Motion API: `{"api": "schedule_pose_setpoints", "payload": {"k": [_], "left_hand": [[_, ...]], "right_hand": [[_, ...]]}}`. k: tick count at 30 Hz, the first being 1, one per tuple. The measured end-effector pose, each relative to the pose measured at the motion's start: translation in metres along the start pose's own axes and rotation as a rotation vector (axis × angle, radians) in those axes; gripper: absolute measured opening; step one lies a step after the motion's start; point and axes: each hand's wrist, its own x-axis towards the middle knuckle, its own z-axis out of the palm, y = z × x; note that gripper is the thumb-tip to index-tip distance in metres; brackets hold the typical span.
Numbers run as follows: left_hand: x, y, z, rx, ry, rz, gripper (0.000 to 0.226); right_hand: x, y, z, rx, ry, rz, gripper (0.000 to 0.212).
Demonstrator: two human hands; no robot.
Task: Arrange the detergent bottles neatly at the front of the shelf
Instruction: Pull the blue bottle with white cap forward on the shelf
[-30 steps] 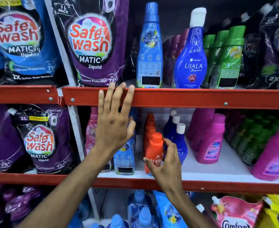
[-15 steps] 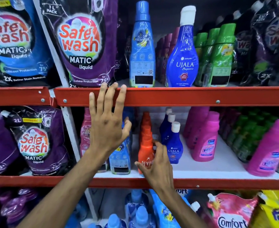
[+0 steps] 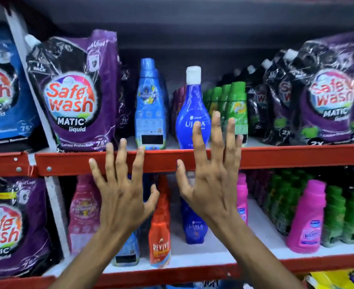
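Note:
Both hands are raised with fingers spread and hold nothing. My left hand (image 3: 123, 190) hovers in front of the red edge of the upper shelf (image 3: 286, 156), below a light-blue bottle (image 3: 151, 107). My right hand (image 3: 211, 174) reaches higher, its fingertips in front of the dark-blue Ujala bottle (image 3: 190, 113) and the green bottles (image 3: 236, 105) on the upper shelf. On the lower shelf (image 3: 213, 258) stand an orange Revive bottle (image 3: 159, 232), a blue Ujala bottle (image 3: 193, 224) and a small light-blue bottle (image 3: 128, 251), all partly hidden by my hands and arms.
Purple Safe wash pouches (image 3: 76, 97) fill the upper left and more pouches (image 3: 326, 97) the upper right. Pink bottles (image 3: 306, 217), green bottles (image 3: 343, 215) and a pink bottle (image 3: 84, 211) line the lower shelf. A white upright (image 3: 53, 184) divides the shelving.
My right hand has let go of the orange Revive bottle on the lower shelf and risen to the upper shelf, fingers spread. My left hand spread its fingers. The view tilted upward.

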Motion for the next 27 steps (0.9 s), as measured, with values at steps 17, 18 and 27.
{"api": "schedule_pose_setpoints", "payload": {"k": [17, 18, 27], "left_hand": [[0.011, 0.027, 0.009, 0.04, -0.031, 0.115, 0.09], [0.011, 0.028, 0.009, 0.041, -0.027, 0.117, 0.089], [0.01, 0.029, 0.013, 0.038, 0.033, 0.111, 0.09]], "right_hand": [[0.077, 0.002, 0.019, 0.088, -0.213, 0.224, 0.112], [0.077, 0.003, 0.018, 0.104, -0.188, 0.226, 0.111], [0.064, 0.011, -0.028, 0.337, 0.163, 0.192, 0.103]]}}
